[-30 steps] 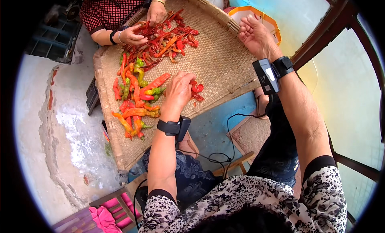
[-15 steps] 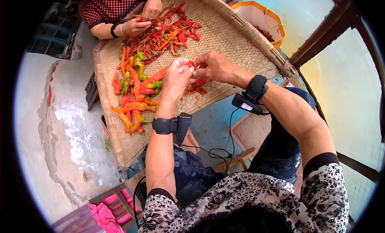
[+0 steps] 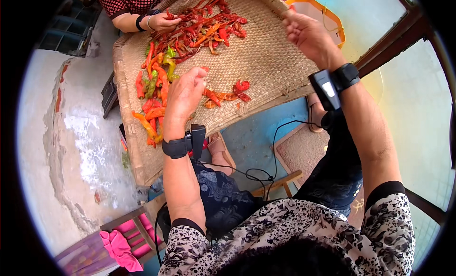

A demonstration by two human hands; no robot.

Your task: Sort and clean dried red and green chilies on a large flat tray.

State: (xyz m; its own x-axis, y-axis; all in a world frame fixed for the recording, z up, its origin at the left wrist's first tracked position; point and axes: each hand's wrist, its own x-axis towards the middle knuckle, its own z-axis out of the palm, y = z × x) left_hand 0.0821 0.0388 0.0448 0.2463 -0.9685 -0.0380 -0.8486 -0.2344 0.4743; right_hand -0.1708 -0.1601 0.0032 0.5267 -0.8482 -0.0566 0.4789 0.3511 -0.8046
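Observation:
My left hand [image 3: 186,93] is closed above the near part of the woven tray [image 3: 270,62], a small piece of red chili pepper [image 3: 205,68] showing at its fingertips. My right hand [image 3: 309,37] is raised over the tray's right rim, beside the orange-rimmed container; its fingers pinch a bit of red pepper [image 3: 291,8]. Just right of my left hand lie a few red and orange chili peppers [image 3: 228,94]. Fresh red, orange and green peppers [image 3: 159,81] are piled to its left, partly hidden by it. Farther back spreads a heap of shrivelled red peppers [image 3: 204,29].
Across the tray, another person's hand [image 3: 164,22] rests at the heap's left side. An orange-rimmed container [image 3: 335,21] stands beyond the right rim. Below are a wooden stool part [image 3: 285,181], a looped black cable [image 3: 256,175] and a chair with pink cloth [image 3: 118,250].
My hands have parted: the right swung up and right toward the container, the left shifted slightly left. Several peppers beside the left hand are now uncovered. One of the other person's hands left view.

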